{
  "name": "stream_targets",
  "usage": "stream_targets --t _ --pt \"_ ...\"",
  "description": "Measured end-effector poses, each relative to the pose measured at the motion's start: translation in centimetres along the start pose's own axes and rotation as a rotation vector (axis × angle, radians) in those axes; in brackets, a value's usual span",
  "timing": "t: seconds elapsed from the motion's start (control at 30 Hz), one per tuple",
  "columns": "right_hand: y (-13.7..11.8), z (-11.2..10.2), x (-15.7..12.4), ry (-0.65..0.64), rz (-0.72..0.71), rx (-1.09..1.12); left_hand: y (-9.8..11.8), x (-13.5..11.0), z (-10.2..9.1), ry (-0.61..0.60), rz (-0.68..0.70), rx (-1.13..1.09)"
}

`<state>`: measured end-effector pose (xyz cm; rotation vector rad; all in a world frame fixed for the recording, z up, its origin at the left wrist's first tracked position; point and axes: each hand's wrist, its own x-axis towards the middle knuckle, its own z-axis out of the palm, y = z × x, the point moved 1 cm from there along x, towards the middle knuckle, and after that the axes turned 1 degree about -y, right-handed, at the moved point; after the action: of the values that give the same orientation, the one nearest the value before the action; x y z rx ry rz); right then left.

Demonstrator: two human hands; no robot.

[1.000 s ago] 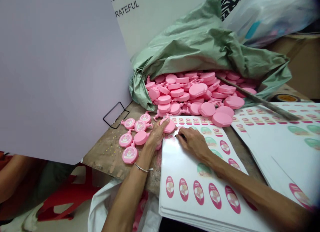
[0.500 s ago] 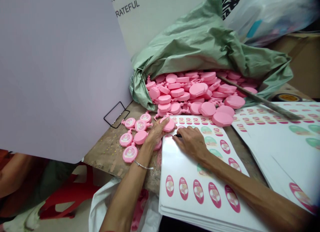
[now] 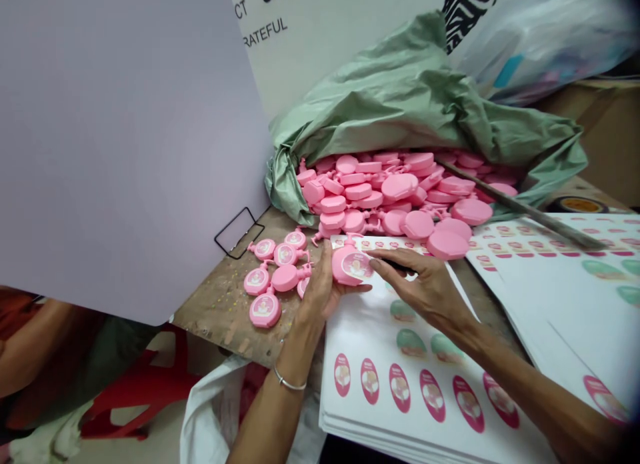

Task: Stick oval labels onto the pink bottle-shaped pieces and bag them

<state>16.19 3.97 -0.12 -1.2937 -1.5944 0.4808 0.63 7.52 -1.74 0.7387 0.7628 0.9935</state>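
Observation:
My left hand (image 3: 320,294), with a thin silver bracelet at the wrist, holds a pink plastic bottle-shaped piece (image 3: 350,265) with an oval printed label on its face. My right hand (image 3: 425,287) lies against that label, with a small black object (image 3: 400,266) pinched under its fingers. Below the hands is a stack of white sticker sheets (image 3: 400,384) printed with pink and green ovals. Several labelled pink pieces (image 3: 265,284) lie on the wooden tabletop (image 3: 225,317) left of my left hand. A heap of unlabelled pink pieces (image 3: 380,201) spills from a green plastic sack (image 3: 410,107).
A lilac board (image 3: 125,137) fills the left side. A metal rod (image 3: 520,214) lies across the heap, and more sticker sheets (image 3: 560,277) lie to the right. Below the table are a red stool (image 3: 140,384) and a white bag (image 3: 215,411). Another person's arm (image 3: 30,337) shows at far left.
My left hand has lifted and turned the pink piece, and a label now shows on it. My right hand has moved from the sheet onto the piece.

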Motion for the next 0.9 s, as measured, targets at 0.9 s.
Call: stream_targets --t 0.9 --pt "-1.3 -0.9 -1.1 -0.012 -0.287 -0.282 -0.9 -2.3 0.9 -0.009 0.007 -0.034"
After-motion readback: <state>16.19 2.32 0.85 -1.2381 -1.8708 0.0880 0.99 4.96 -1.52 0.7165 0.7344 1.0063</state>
